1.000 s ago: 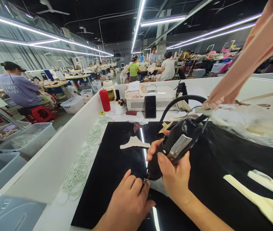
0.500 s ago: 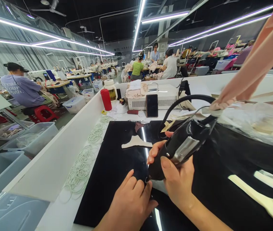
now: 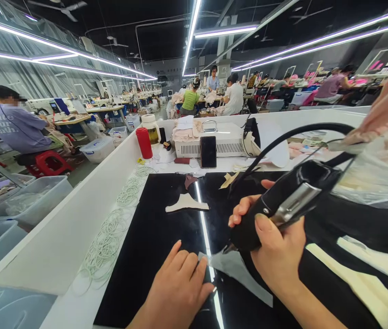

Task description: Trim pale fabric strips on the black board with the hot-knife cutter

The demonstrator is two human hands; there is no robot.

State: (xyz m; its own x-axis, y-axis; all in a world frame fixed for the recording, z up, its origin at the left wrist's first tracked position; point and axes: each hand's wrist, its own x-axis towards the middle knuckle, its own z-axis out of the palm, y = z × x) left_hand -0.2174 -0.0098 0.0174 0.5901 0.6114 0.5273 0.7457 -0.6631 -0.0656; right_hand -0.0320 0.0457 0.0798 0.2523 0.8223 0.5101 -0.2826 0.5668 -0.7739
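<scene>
My right hand (image 3: pixel 276 251) is wrapped round a black corded hand tool (image 3: pixel 283 201), its tip touching a pale translucent fabric piece (image 3: pixel 238 272) on the glossy black work surface (image 3: pixel 159 237). My left hand (image 3: pixel 176 288) lies flat with fingers stretched out, pressing on the left corner of that piece. A cream cut fabric piece (image 3: pixel 185 202) lies farther back on the black surface. The tool's black cable (image 3: pixel 293 132) arcs up to the right.
A pile of white elastic rings (image 3: pixel 112 237) lines the left edge of the white table. At the back stand a red bottle (image 3: pixel 145 142), a phone (image 3: pixel 208 151) leaning on a white box (image 3: pixel 214 139). Plastic bags (image 3: pixel 372 180) and cream strips (image 3: pixel 361 283) lie right. Several people work beyond.
My right hand and the tool have moved to the right, uncovering more of the translucent piece. My left hand's fingers have flattened and stayed on its left corner.
</scene>
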